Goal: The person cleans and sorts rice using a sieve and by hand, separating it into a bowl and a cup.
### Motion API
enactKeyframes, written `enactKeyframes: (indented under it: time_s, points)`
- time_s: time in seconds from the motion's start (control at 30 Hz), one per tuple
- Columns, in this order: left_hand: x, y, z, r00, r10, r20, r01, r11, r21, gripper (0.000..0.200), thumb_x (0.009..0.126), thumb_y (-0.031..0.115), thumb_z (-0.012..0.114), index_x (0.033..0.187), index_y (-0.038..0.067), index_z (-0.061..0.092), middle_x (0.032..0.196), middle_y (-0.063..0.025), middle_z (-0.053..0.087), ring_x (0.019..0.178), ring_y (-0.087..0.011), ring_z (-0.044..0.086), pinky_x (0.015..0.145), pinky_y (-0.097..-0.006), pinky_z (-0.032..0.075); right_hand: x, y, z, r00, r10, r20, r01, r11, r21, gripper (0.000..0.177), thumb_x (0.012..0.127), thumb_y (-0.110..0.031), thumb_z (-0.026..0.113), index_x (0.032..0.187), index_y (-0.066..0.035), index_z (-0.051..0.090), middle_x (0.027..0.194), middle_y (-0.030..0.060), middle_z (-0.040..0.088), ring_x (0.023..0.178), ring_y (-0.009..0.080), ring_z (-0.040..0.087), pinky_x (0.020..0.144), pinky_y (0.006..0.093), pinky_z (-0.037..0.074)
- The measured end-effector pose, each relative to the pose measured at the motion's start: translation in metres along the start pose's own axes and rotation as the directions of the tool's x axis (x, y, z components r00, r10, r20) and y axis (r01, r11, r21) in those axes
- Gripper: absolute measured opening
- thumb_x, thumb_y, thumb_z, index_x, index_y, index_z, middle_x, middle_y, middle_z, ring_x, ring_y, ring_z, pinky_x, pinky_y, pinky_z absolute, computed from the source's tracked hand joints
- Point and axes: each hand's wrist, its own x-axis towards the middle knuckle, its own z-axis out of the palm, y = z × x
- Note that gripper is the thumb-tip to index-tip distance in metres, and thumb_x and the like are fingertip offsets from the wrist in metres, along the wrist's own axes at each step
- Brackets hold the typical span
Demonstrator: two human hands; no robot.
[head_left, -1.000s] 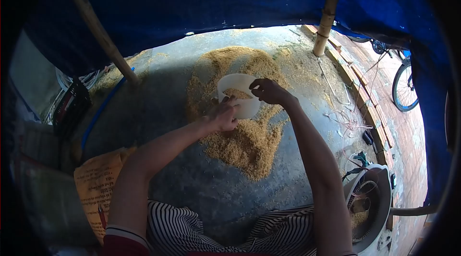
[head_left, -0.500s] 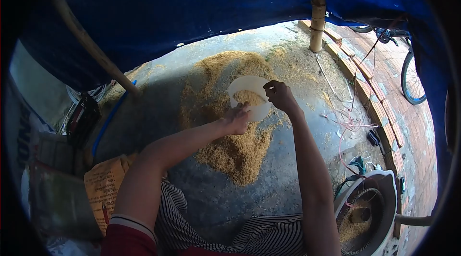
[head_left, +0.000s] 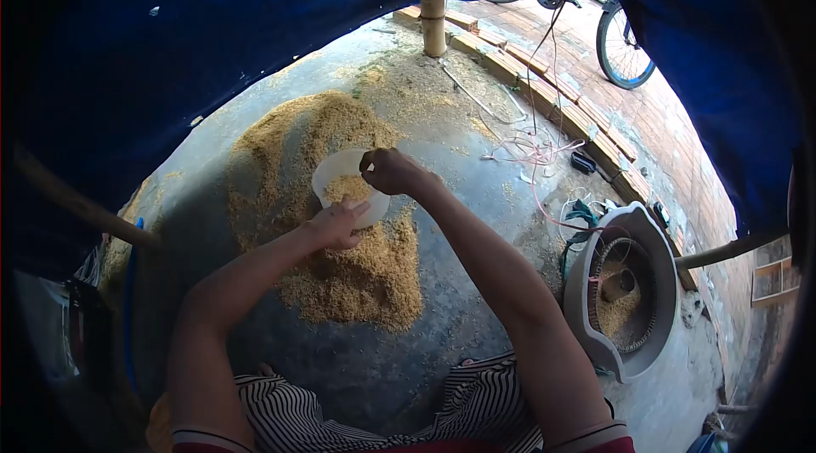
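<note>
A translucent white plastic tub with some yellow-brown grain in it is held over a grain pile on the concrete floor. My left hand grips the near side of the tub, its fingers over the rim. At the right rim, my right hand is closed with thumb and fingers pinched on the edge; the exact contact is partly hidden. More of the pile spreads out behind the tub.
To the right stands a large pale basin with grain and a round mesh piece inside. Tangled pink cord lies near a row of bricks. A bamboo post, blue tarp and bicycle wheel are beyond.
My view has turned right, so the scene sits further left and more of the pale basin shows. Both hands remain at the tub.
</note>
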Motion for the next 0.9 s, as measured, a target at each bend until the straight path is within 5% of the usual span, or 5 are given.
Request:
enactKeyframes:
  time_s: [0.2, 0.3, 0.37, 0.53, 0.9]
  points:
    - [-0.047, -0.027, -0.011, 0.973, 0.136, 0.188, -0.140, 0.990, 0.008, 0.064, 0.078, 0.038, 0.058, 0.131, 0.012, 0.034, 0.133, -0.0263, 0.028, 0.113, -0.0386, 0.045, 0.094, -0.0445, 0.039, 0.011, -0.024, 0.024, 0.987, -0.051, 0.152, 0.060, 0.997, -0.057, 0.025, 0.081, -0.022, 0.054, 0.100, -0.007, 0.059, 0.094, 0.0165, 0.063, 0.085, 0.0305, 0.061, 0.075, 0.0391, 0.048]
    - [-0.067, -0.091, -0.006, 0.968, 0.243, -0.061, -0.244, 0.970, 0.002, 0.060, 0.074, 0.033, 0.061, 0.123, 0.005, 0.044, 0.106, -0.0223, 0.053, 0.097, -0.0328, 0.055, 0.086, -0.0424, 0.043, 0.043, -0.069, 0.041, 0.946, -0.075, 0.317, 0.117, 0.986, -0.115, 0.029, 0.079, -0.024, 0.055, 0.103, -0.008, 0.059, 0.103, 0.0174, 0.060, 0.097, 0.0324, 0.057, 0.084, 0.0404, 0.045]
    - [-0.111, -0.112, -0.034, 0.996, -0.061, -0.067, 0.068, 0.993, 0.096, 0.045, 0.073, 0.023, 0.059, 0.113, 0.003, 0.052, 0.086, -0.0182, 0.060, 0.082, -0.0313, 0.060, 0.072, -0.0392, 0.049, 0.061, -0.123, 0.047, 0.926, -0.161, 0.340, 0.188, 0.981, -0.048, 0.026, 0.080, -0.020, 0.056, 0.104, -0.008, 0.058, 0.098, 0.0192, 0.060, 0.097, 0.0326, 0.056, 0.085, 0.0410, 0.043]
    - [-0.227, -0.281, 0.033, 0.850, -0.341, -0.402, 0.186, 0.908, -0.377, 0.046, 0.074, 0.023, 0.059, 0.115, 0.006, 0.052, 0.097, -0.0199, 0.059, 0.092, -0.0307, 0.058, 0.075, -0.0389, 0.049, 0.107, -0.250, 0.096, 0.889, -0.413, 0.198, 0.447, 0.878, -0.171, 0.030, 0.082, -0.015, 0.056, 0.112, -0.009, 0.053, 0.100, 0.0152, 0.054, 0.080, 0.0246, 0.060, 0.070, 0.0339, 0.047]
    - [-0.527, -0.467, 0.189, 0.067, -0.969, -0.239, 0.862, 0.177, -0.476, 0.037, 0.072, 0.010, 0.054, 0.108, 0.000, 0.054, 0.112, -0.0235, 0.053, 0.106, -0.0343, 0.051, 0.090, -0.0416, 0.043, 0.153, -0.374, 0.232, 0.794, -0.208, 0.571, 0.351, 0.924, -0.151, 0.042, 0.085, -0.019, 0.054, 0.123, -0.008, 0.042, 0.131, 0.0185, 0.031, 0.113, 0.0305, 0.046, 0.096, 0.0387, 0.040]
